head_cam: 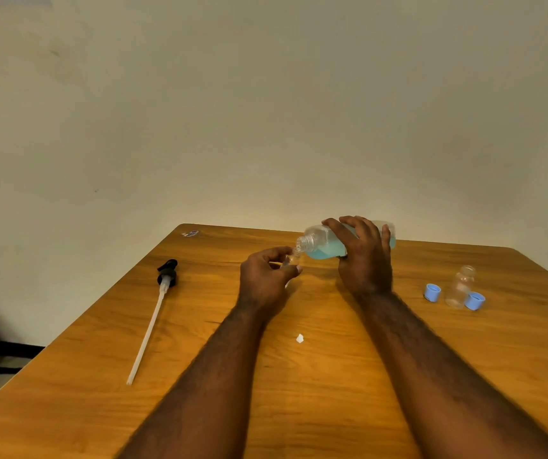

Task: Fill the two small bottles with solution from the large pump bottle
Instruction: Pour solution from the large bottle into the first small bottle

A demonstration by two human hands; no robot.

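Note:
My right hand (363,256) grips the large clear bottle (322,245), which is tipped on its side with blue solution inside and its open neck pointing left. My left hand (266,276) pinches a small clear bottle (292,260) right under that neck; most of this bottle is hidden by my fingers. A second small clear bottle (460,288) stands empty and uncapped on the wooden table (332,392) at the right. Two blue caps (432,292) (474,300) lie beside it.
The black pump head with its long white tube (153,323) lies on the table's left side. A small white scrap (300,338) lies between my forearms. A small wrapper (189,233) rests at the far left corner. A plain wall stands behind the table.

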